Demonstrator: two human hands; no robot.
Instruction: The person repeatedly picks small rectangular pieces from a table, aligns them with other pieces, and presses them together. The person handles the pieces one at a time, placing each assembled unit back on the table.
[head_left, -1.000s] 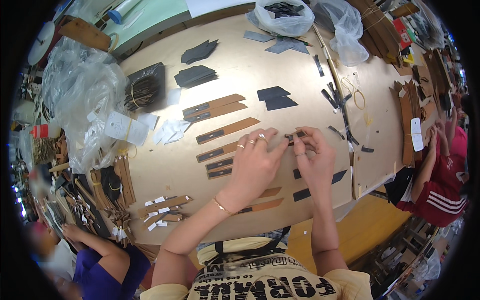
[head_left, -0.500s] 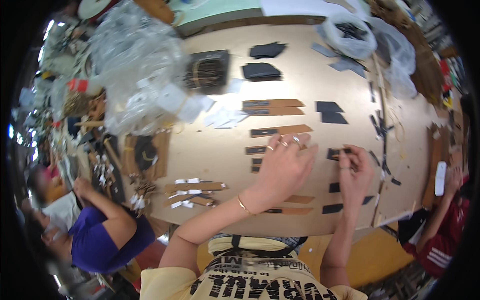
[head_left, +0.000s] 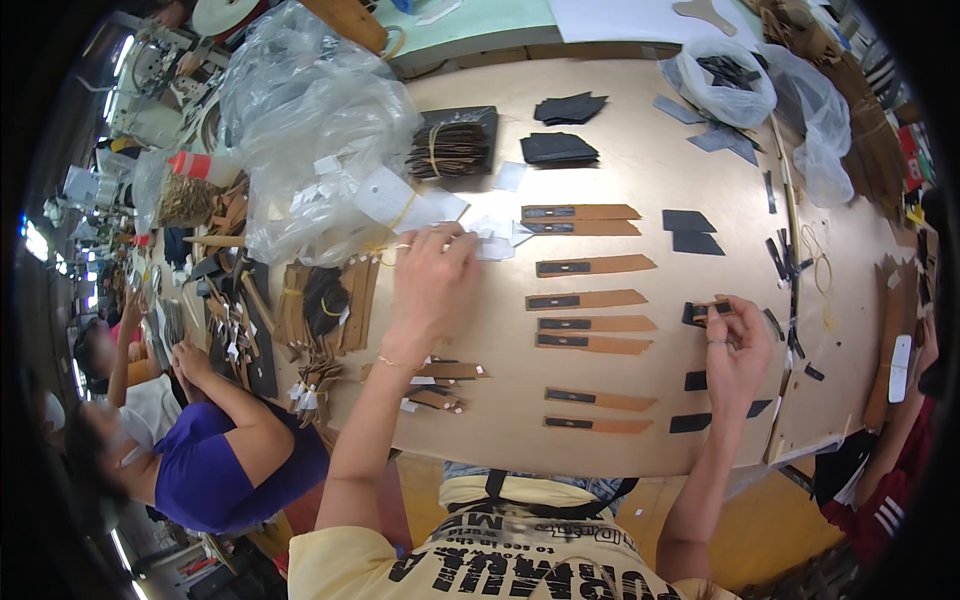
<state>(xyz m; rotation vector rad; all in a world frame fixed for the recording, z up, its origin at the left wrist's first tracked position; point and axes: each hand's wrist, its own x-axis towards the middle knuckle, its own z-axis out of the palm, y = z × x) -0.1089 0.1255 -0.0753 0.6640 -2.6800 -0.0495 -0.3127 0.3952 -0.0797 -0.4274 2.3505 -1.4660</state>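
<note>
Two bare hands work over a wide tan table (head_left: 480,420), both forearms coming up from the lower edge. The left hand (head_left: 432,275) stretches far forward and to the left, palm down, wrist straight with a thin bracelet, fingers bent down onto a scatter of small white paper tags (head_left: 470,225) lying on the table; whether the fingertips actually pinch a tag cannot be told. Just beyond those fingers lies a heap of clear plastic bags (head_left: 310,130), and beside it a dark bundle of brown strips (head_left: 452,148) tied with a band. The right hand (head_left: 738,350) is raised nearer the body, fingers curled, thumb and forefinger closed on a small black and brown leather piece (head_left: 702,312) held just above the tabletop. Between the two hands, well apart from the left and near the right, a column of flat brown leather straps (head_left: 590,297) lies in rows, each with a dark rectangular patch near its left end. More straps sit closer to the body. Black leather cutouts (head_left: 695,230) lie beyond the right hand. At the far left, another person in a purple shirt (head_left: 215,465) sits with hands at small parts.
</note>
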